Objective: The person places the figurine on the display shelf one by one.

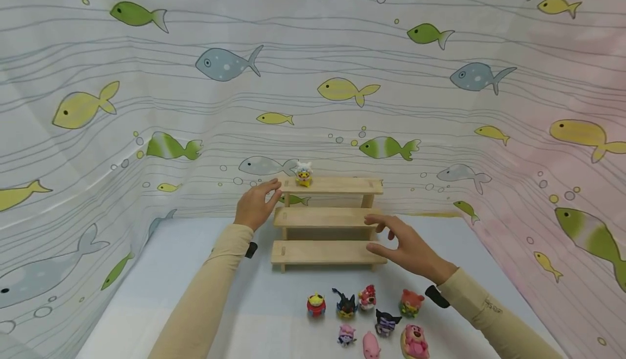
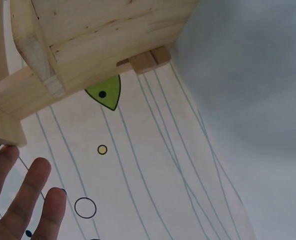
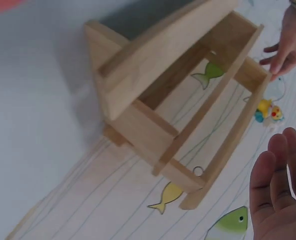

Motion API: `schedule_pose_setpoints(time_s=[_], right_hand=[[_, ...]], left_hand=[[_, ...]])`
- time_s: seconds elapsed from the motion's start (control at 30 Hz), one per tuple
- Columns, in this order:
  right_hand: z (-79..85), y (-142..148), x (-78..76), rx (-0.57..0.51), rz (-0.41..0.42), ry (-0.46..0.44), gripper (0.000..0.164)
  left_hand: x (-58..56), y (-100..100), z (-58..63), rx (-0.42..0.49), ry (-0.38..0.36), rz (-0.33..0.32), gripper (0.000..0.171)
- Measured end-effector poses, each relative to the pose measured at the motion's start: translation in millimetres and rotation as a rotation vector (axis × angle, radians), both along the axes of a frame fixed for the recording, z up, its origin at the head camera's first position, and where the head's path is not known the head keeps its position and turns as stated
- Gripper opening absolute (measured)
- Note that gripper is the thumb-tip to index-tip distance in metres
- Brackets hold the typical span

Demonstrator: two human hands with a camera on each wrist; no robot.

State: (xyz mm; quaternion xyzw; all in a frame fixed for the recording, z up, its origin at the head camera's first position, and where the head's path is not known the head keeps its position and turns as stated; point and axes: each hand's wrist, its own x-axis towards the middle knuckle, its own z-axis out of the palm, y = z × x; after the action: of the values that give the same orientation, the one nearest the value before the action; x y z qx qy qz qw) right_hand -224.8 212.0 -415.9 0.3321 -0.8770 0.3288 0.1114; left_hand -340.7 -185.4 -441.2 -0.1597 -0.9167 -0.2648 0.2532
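Note:
A three-tier wooden shelf (image 1: 323,218) stands against the back wall. On the left end of its top tier sits a small yellow figurine (image 1: 304,175) with a white hat. My left hand (image 1: 256,205) is at that end, fingertips right at the edge of the top board (image 2: 7,127), fingers loosely extended. Over the right side of the shelf, in front of the middle and lower tiers, hovers my right hand (image 1: 403,245), thumb and fingers apart with nothing between them. In the right wrist view its straight fingers (image 3: 278,175) show beside the shelf, below the figurine (image 3: 270,111).
Several small figurines lie on the pale table (image 1: 264,315) in front of the shelf, among them a red-and-yellow one (image 1: 315,306), a black one (image 1: 346,306), a purple-and-black one (image 1: 387,323) and a pink bear (image 1: 414,341). A fish-patterned cloth (image 1: 313,49) forms the walls.

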Motion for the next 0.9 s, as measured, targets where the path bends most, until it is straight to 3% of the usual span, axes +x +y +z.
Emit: schedule_pose_setpoints(time_s=[0.3,0.47,0.67,0.9], right_hand=[[-22.6,33,24.8,-0.005,-0.075,-0.005,0.061],[-33.6,42,36.3,0.007,-0.149,-0.045,0.059],[-47.0,51,46.7,0.008,-0.167,-0.081,0.058],[-60.6,66,62.1,0.02,-0.244,-0.136,0.051]], left_hand=[[-1.1,0,-2.3,0.001,0.011,0.007,0.036],[0.4,1,-1.4,-0.001,0.018,0.007,0.035],[2.2,0,-0.4,0.006,0.017,0.008,0.035],[1.7,2,-0.1,0.007,-0.003,-0.002,0.037]])
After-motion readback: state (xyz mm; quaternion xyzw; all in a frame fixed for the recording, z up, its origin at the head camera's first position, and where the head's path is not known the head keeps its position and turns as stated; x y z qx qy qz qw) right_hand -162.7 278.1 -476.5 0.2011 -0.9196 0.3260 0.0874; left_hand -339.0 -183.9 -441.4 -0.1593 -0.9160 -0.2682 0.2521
